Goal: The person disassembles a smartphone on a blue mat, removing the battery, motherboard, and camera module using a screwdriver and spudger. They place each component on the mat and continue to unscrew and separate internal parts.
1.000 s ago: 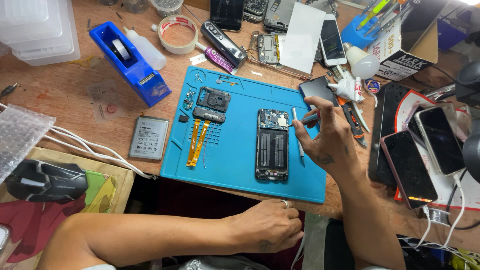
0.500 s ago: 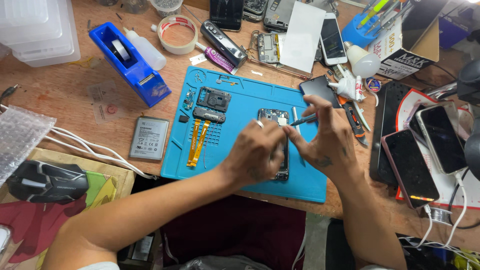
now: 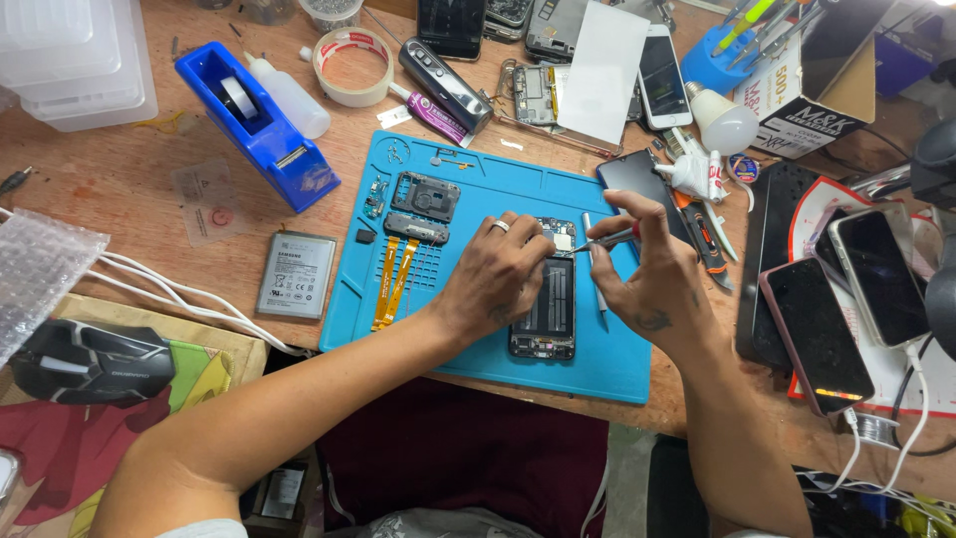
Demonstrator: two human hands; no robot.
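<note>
Since a second ago, the left hand (image 3: 498,279) has come up from the lap onto the opened black smartphone (image 3: 546,304), fingers pressing its left edge at the blue silicone repair mat's (image 3: 478,189) centre. At three o'clock of it, the right hand (image 3: 652,284) pinches a thin screwdriver (image 3: 607,239), tip over the phone's top. Two orange flex cables (image 3: 393,282) lie at nine o'clock.

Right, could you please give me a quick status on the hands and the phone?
Left hand steadying opened phone on blue mat. Right hand pinching slim tool, tip at phone's top. Loose parts lie aside.
</note>
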